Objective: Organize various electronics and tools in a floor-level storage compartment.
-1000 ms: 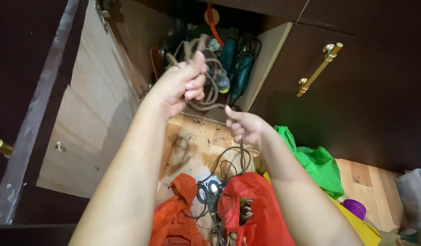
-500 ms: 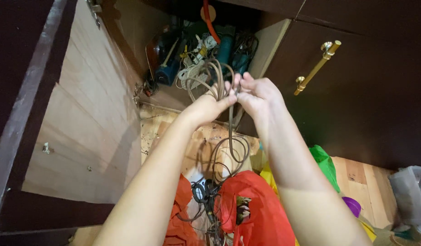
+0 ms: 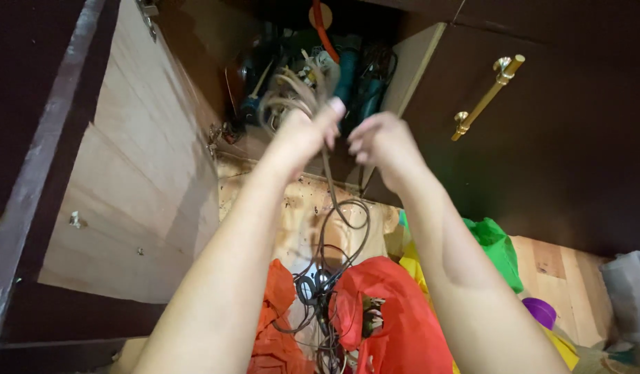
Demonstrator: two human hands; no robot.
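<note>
Coiling brown cord [image 3: 331, 181] at upper centre: left hand [image 3: 302, 131] clenches the loops; right hand [image 3: 376, 142], fingers curled, seems to pinch the strand.

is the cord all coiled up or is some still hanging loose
Partly coiled. The left hand holds loops of the cord, while a loose length hangs below the right hand toward the red bag.

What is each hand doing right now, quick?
Left hand: closed around a coiled bundle of thin brown cord.
Right hand: fingers curled beside the strand hanging down; blurred, so its grip cannot be told.
</note>
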